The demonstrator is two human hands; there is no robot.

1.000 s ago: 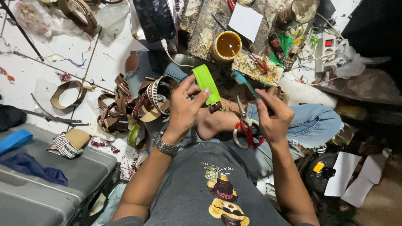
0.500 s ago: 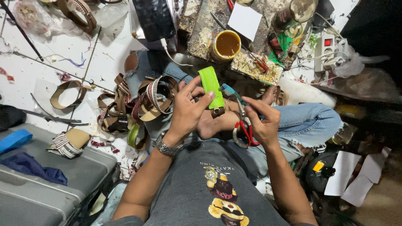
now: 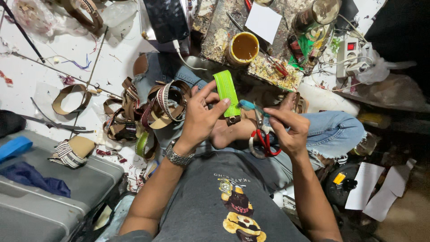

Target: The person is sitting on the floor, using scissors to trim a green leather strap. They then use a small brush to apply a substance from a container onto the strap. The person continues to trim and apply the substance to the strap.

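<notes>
Cluttered white floor, left hand (image 3: 200, 117) gripping green strap (image 3: 226, 92), right hand (image 3: 286, 127) pinching blue brush (image 3: 249, 106) at its edge.

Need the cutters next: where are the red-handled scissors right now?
In the head view, the red-handled scissors lie on the person's lap just below the right hand, right of the green strap.

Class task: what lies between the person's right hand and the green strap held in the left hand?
In the head view, only the blue brush in the right hand, its tip at the green strap held by the left hand.
</notes>
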